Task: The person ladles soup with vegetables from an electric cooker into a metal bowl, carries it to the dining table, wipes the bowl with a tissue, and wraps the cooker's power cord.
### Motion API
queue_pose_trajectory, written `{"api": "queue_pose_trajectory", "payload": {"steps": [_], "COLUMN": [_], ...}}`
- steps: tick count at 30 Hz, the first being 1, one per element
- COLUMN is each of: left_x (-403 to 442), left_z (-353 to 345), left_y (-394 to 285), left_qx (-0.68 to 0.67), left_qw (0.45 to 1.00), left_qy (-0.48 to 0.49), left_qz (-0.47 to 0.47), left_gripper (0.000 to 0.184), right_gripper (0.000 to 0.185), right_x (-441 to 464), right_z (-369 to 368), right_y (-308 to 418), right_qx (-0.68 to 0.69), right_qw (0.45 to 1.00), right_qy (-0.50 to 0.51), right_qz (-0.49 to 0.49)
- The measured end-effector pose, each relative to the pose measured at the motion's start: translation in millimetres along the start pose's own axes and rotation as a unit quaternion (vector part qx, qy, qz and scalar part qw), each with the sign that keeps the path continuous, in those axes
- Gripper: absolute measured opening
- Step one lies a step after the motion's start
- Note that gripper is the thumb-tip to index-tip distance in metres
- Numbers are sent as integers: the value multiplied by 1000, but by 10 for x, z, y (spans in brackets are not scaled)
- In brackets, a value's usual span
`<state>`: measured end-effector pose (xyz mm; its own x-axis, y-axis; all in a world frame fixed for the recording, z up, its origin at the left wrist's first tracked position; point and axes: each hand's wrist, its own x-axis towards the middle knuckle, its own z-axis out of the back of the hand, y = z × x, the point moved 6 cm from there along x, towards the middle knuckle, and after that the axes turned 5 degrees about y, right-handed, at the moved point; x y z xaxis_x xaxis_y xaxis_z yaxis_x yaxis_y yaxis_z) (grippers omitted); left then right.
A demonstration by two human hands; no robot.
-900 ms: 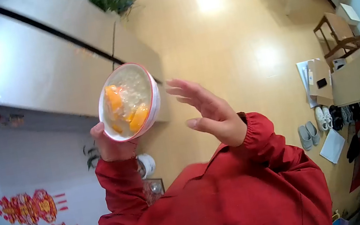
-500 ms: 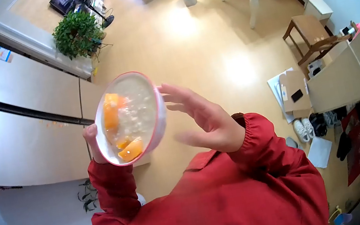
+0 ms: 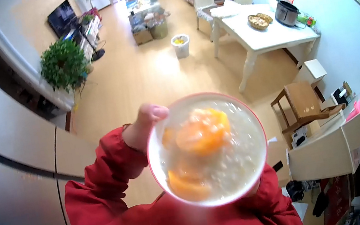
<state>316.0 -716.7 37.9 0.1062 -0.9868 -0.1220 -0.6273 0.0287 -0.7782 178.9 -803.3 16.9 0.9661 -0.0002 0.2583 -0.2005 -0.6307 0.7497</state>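
A white bowl with a red rim is held up close in front of my chest. Pale, grainy porridge fills it, with orange chunks in it, blurred by motion. My left hand grips the bowl's upper left side, thumb at the rim and the other fingers hidden. Most of my right hand is behind the bowl's lower right side; only a sliver of it shows above the red sleeve, so its fingers cannot be seen.
Ahead, a white table carries a dark cooker and woven baskets. A white bin stands on the wooden floor. A refrigerator and a leafy plant are on the left, a wooden chair on the right.
The bowl has moved right and nearer the camera in my left hand. My right hand, in plain sight beside it before, is now mostly hidden behind it. The view has tilted up toward the room.
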Motion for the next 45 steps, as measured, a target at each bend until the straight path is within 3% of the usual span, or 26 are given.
{"api": "queue_pose_trajectory", "payload": {"steps": [1,6,9,11,15,17,19,21,23,26,29,33,35,36,40,45], "left_x": [229,1412,2042,2516,3250,3683,4121,4481,4902,5541,6036,6716,7186,7358,8137,8974], "left_z": [94,165,492,714,84,345,975,541,491,927,1234,1907,2429,2564,2879,3410], "left_y": [-110,-616,-673,-776,-1206,-1229,-1168,-1462,-1661,-1837,-1941,-1790,-1586,-1539,-1482,-1077], "left_qx": [0,-106,-113,-102,-293,-206,4,-158,-135,119,221,128,76,53,137,109], "left_qw": [1000,962,945,933,824,856,919,873,873,914,928,957,966,971,971,976], "left_qy": [27,237,273,315,408,382,279,361,392,353,273,214,174,151,117,94], "left_qz": [9,82,141,143,261,280,279,288,257,161,124,147,176,177,157,161], "left_gripper": [59,47,53,47,43,49,53,51,48,45,43,51,66,77,76,71], "right_gripper": [56,61,65,68,73,76,79,83,86,91,95,102,106,116,111,105], "right_x": [107,614,911,1122,1495,1661,1814,1961,2091,2219,2297,2376,2446,2438,2773,3115], "right_z": [140,992,1547,1924,2674,3024,3338,3632,3917,4318,4677,5175,5604,5833,6579,7722], "right_y": [93,373,634,815,1124,1318,1528,1754,1984,2268,2512,2840,2995,3030,3176,3032], "right_qx": [-61,-91,-104,-111,-117,-122,-129,-137,-150,-160,-178,-237,-293,-355,-444,-498], "right_qw": [998,994,991,988,983,980,977,974,970,963,953,931,908,885,814,753], "right_qy": [-5,-46,-79,-99,-131,-144,-154,-163,-174,-199,-226,-257,-283,-286,-371,-430], "right_qz": [21,32,40,45,59,64,69,72,80,89,98,106,99,91,51,-4]}}
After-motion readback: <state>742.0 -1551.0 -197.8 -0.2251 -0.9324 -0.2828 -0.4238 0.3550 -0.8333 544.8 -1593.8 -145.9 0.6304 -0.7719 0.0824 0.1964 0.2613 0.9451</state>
